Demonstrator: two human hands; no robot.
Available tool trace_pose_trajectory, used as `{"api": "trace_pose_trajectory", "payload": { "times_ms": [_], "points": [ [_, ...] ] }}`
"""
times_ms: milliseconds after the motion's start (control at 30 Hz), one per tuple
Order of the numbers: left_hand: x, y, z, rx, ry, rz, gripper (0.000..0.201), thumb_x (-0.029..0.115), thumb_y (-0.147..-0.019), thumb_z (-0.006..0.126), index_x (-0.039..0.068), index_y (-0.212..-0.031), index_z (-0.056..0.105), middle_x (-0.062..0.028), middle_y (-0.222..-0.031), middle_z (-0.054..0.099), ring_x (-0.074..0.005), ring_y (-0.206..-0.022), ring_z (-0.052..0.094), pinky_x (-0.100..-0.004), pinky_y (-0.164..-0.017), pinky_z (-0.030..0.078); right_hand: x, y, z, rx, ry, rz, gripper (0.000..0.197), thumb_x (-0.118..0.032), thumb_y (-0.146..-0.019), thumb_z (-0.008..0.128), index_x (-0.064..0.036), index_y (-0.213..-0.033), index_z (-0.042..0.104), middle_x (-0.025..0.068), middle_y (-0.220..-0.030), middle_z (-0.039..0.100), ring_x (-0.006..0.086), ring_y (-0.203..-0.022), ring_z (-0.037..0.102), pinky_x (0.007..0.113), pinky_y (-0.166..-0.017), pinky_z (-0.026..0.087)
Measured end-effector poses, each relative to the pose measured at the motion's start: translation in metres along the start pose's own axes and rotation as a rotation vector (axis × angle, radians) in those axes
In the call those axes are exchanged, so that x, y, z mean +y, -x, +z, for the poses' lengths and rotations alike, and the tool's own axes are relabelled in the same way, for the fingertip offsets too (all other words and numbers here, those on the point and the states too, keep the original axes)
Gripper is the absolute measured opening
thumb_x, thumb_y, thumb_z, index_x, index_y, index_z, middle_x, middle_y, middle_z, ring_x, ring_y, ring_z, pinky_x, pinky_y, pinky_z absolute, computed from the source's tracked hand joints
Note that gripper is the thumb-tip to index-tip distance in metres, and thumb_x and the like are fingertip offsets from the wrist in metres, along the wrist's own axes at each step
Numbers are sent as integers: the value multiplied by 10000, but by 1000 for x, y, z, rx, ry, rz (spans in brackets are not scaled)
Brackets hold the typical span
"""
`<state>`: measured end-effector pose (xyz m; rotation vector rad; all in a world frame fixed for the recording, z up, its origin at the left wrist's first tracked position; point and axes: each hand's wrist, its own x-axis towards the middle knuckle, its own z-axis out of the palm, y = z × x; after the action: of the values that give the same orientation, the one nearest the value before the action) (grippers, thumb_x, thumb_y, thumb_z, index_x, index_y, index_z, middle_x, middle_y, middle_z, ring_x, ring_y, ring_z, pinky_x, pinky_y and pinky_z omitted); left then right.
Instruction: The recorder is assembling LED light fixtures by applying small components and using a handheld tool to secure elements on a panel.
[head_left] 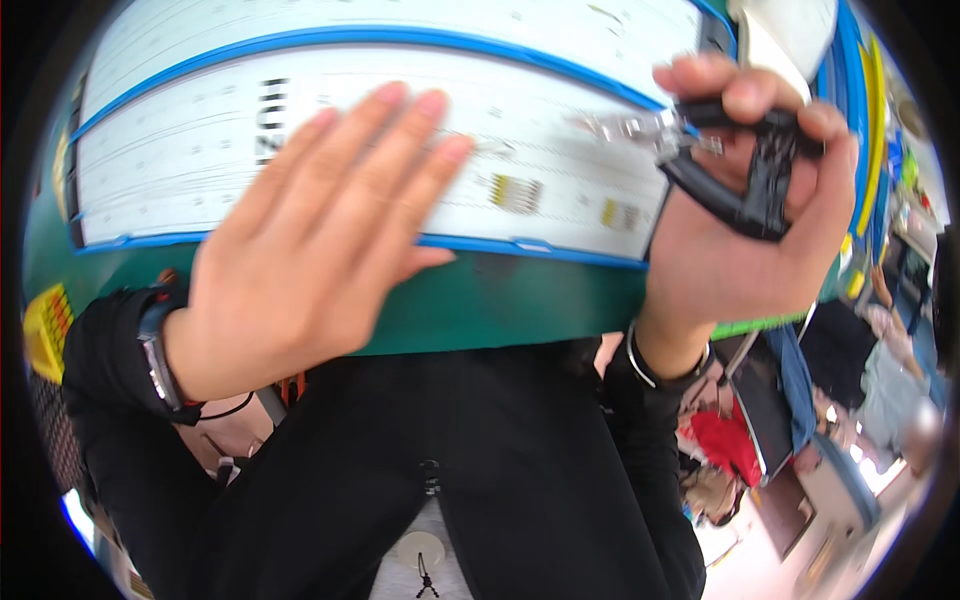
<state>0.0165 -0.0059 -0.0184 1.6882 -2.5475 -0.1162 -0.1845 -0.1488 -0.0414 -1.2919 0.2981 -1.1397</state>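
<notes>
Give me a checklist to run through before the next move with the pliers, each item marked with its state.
1. Pliers held in the right hand: ok.
2. Pliers' tip apart from the left hand: ok, a gap shows between them.
3. Pliers' jaws open or closed: cannot tell, blurred.
4. Left hand pressing on the white panel: cannot tell; it is spread over it.
5. Bands and jewellery off: not ok; wristband on the left, bracelet on the right.

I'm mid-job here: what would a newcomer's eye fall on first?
Probably the black-handled metal pliers in the right hand, at upper right, their metal tip over the right part of the long, white, blue-edged panel. Next, the left hand, spread palm down over that panel, left of centre. At lower right, a bright red cloth-like item also stands out.
</notes>
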Motion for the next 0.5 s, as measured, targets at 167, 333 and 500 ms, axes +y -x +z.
{"api": "trace_pose_trajectory", "payload": {
  "times_ms": [167,333,500],
  "points": [
    [-3,-4,-3,-93,-78,66,586,147,-786,702,13,-1324,510,-168,-1373,490,-328,-1287,458,-384,-1025,422,-11,4,-21,171,102,-50,392,-255,-994,236,3,-1061,523,210,-926,593,394,-841,618,504,-782,505],
    [-2,-10,-5,-123,-137,68,557,119,-812,675,27,-1334,504,-148,-1365,507,-308,-1277,477,-380,-1021,430,-1,12,-39,291,295,-100,390,-254,-994,238,4,-1065,521,207,-922,592,389,-841,619,501,-783,505],
    [0,-3,3,-62,-145,65,541,94,-826,675,47,-1338,508,-143,-1372,505,-304,-1281,476,-376,-1027,426,-1,22,-41,367,453,-132,388,-253,-994,239,5,-1069,519,204,-919,590,384,-841,619,498,-784,505]
  ]
}}
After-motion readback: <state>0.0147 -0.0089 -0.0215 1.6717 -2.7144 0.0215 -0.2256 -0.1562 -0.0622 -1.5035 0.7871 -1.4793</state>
